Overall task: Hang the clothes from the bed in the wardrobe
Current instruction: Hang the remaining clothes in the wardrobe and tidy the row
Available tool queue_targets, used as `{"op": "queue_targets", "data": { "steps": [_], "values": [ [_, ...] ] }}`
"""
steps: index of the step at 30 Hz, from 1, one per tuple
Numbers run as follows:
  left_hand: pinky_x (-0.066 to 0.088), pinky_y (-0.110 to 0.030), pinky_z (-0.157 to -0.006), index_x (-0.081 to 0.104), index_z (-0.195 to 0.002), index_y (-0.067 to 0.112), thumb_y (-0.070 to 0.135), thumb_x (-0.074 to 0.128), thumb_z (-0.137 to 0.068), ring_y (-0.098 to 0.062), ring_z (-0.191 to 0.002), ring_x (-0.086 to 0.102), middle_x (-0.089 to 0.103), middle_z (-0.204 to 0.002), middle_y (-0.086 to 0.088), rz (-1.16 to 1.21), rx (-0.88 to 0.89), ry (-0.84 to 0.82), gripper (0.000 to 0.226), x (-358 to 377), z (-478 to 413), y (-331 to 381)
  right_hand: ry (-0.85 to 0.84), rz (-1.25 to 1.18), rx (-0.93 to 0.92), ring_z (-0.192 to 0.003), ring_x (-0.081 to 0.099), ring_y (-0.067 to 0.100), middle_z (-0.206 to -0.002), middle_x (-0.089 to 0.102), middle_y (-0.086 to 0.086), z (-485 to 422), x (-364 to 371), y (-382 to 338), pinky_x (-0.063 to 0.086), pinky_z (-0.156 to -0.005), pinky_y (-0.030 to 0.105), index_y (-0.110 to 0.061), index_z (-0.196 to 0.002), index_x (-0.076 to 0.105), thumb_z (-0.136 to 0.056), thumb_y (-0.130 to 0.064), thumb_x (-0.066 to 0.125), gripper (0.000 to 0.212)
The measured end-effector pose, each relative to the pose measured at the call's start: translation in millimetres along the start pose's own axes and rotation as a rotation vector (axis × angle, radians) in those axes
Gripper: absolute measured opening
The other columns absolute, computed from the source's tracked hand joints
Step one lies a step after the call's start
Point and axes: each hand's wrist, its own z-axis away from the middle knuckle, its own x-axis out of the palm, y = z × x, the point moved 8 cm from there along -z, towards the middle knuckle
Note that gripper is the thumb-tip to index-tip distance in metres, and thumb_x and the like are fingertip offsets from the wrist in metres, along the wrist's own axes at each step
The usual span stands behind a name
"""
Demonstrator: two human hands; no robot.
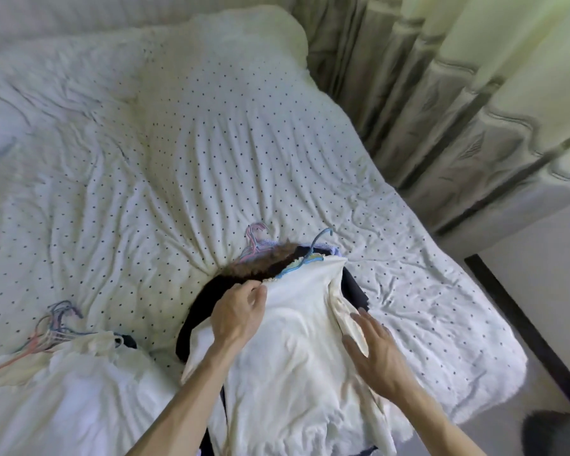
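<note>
A cream white top lies on the bed over a pile of dark clothes. A blue hanger sits in its neck, hook pointing away from me. My left hand pinches the top's left shoulder edge near the neckline. My right hand rests flat with straight fingers on the top's right sleeve. Pink and blue hangers stick out from under the pile behind a brown furry collar.
The bed has a wrinkled white dotted sheet. At the near left lie another white garment and a bunch of coloured hangers. Grey curtains hang on the right, with floor beside the bed.
</note>
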Motion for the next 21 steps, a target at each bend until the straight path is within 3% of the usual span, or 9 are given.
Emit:
{"op": "queue_targets", "data": {
  "steps": [6,8,11,13,16,18,21],
  "values": [
    [0.052,-0.035,-0.085,0.058,-0.115,0.054,0.06,0.044,-0.087,-0.014,-0.094,0.065,0.073,-0.096,0.009,-0.047,0.231,-0.114,0.032,-12.3,79.4,95.1,0.241,-0.036,0.034,-0.146,0.029,0.018,-0.161,0.027,-0.012,99.3,-82.8,41.4,0.028,-0.116,0.035,-0.036,-0.151,0.034,-0.098,-0.052,0.046,0.057],
    [0.049,-0.025,-0.088,0.068,-0.108,0.051,0.053,0.057,-0.09,-0.008,-0.098,0.065,0.074,-0.1,0.012,-0.017,0.307,-0.209,0.021,-6.5,100.8,133.0,0.318,-0.095,0.071,-0.145,0.031,0.018,-0.162,0.024,-0.014,135.4,-99.6,66.6,0.029,-0.116,0.038,-0.04,-0.152,0.03,-0.098,-0.051,0.047,0.058],
    [0.039,-0.002,-0.075,0.075,-0.102,0.045,0.045,0.067,-0.089,0.014,-0.089,0.061,0.073,-0.102,0.023,0.023,0.398,-0.387,0.014,8.0,137.2,193.2,0.435,-0.185,0.14,-0.129,0.051,0.01,-0.163,0.015,-0.019,191.6,-118.4,109.9,0.046,-0.103,0.042,-0.051,-0.151,0.019,-0.097,-0.051,0.048,0.062],
    [0.043,-0.003,-0.082,0.076,-0.102,0.043,0.045,0.071,-0.087,0.023,-0.089,0.059,0.072,-0.102,0.025,0.073,0.443,-0.554,0.015,24.3,164.0,230.9,0.492,-0.207,0.212,-0.116,0.059,0.006,-0.163,0.011,-0.021,230.3,-125.5,139.2,0.05,-0.098,0.041,-0.055,-0.15,0.012,-0.098,-0.053,0.043,0.062],
    [0.048,-0.016,-0.094,0.078,-0.102,0.037,0.042,0.074,-0.087,0.012,-0.103,0.063,0.074,-0.104,0.022,0.088,0.503,-0.783,0.017,56.7,215.3,282.2,0.616,-0.237,0.303,-0.125,0.055,0.017,-0.157,0.031,-0.011,297.1,-126.1,185.3,0.046,-0.104,0.041,-0.043,-0.152,0.026,-0.101,-0.047,0.037,0.052],
    [0.047,-0.016,-0.092,0.078,-0.099,0.036,0.037,0.074,-0.088,0.008,-0.102,0.065,0.075,-0.1,0.02,0.107,0.53,-0.918,0.012,80.0,254.9,311.1,0.784,-0.233,0.349,-0.116,0.059,0.023,-0.136,0.051,-0.003,350.7,-129.8,210.5,0.05,-0.093,0.041,-0.033,-0.142,0.044,-0.1,-0.046,0.032,0.045],
    [0.05,-0.022,-0.095,0.078,-0.1,0.037,0.04,0.074,-0.088,0.002,-0.1,0.068,0.076,-0.101,0.013,0.041,0.613,-1.054,0.013,116.9,313.3,343.4,0.944,-0.174,0.481,-0.096,0.065,0.03,-0.116,0.059,0.0,428.8,-128.4,243.3,0.052,-0.075,0.043,-0.027,-0.128,0.057,-0.1,-0.042,0.033,0.04]
  ]
}}
